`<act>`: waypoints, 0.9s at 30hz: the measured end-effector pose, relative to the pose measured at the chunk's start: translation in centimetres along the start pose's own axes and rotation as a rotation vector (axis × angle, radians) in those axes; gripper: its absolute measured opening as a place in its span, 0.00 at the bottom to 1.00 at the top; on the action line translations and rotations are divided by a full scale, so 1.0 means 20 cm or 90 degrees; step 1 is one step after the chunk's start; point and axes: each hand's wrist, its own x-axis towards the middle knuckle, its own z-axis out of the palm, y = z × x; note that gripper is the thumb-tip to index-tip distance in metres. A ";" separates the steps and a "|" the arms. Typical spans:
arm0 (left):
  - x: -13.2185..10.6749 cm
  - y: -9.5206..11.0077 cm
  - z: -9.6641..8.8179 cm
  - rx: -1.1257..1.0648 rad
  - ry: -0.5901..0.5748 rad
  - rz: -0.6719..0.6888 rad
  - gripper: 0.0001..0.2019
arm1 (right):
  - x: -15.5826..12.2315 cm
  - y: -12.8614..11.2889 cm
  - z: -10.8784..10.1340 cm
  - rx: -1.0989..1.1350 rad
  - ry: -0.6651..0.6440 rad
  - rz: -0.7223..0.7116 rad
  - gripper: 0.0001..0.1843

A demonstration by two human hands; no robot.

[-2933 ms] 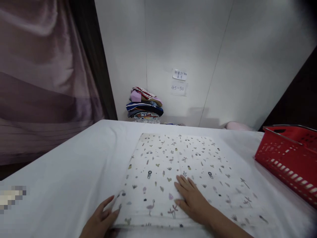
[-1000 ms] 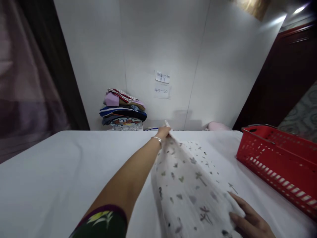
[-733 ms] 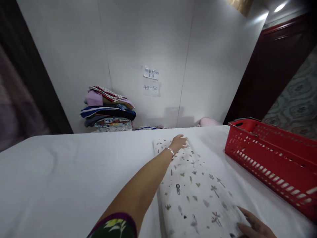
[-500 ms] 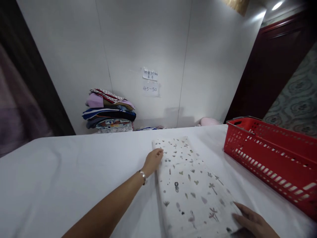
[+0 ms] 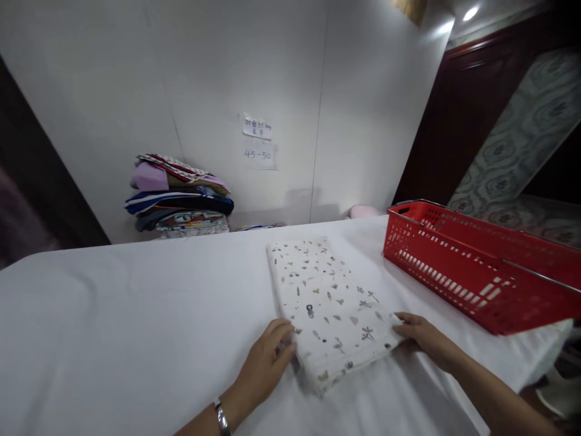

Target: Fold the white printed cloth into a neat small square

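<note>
A folded white cloth printed with small palm trees, leaves and animals lies flat on the white-covered table, its long side running away from me. My left hand, with a silver band on the wrist, grips the cloth's left edge close to the near corner, thumb and fingers around the layers. On the opposite side, my right hand pinches the right edge near its corner; some of those fingers are hidden beneath the cloth.
A red perforated basket with metal handles stands on the table at right. Beyond the far edge are a stack of folded clothes and a pink item. Paper labels hang on the wall; one reads 45-50.
My left hand has come back along the left edge toward the near corner. The cloth's near end is now fully in view, with my right hand still at its right edge. The view has shifted right.
</note>
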 end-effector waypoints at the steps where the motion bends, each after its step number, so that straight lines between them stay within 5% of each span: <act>1: -0.02 0.01 0.01 0.014 -0.006 0.014 0.13 | -0.01 -0.02 0.01 -0.002 -0.006 -0.006 0.21; 4: -0.04 0.03 0.04 0.051 -0.003 0.054 0.13 | -0.03 -0.16 0.02 0.009 -0.034 -0.053 0.19; 9: -0.06 0.07 0.06 0.092 -0.012 0.098 0.13 | -0.02 -0.38 -0.02 0.068 0.014 -0.264 0.22; 15: -0.12 0.11 0.09 0.138 -0.052 0.119 0.13 | 0.05 -0.11 -0.07 -0.048 0.011 0.032 0.16; 22: -0.17 0.17 0.16 0.215 -0.027 0.188 0.19 | 0.09 0.04 -0.08 -0.423 0.166 -0.022 0.11; 27: -0.17 0.21 0.25 0.236 -0.030 0.109 0.16 | 0.13 0.05 -0.10 -0.530 0.213 -0.062 0.16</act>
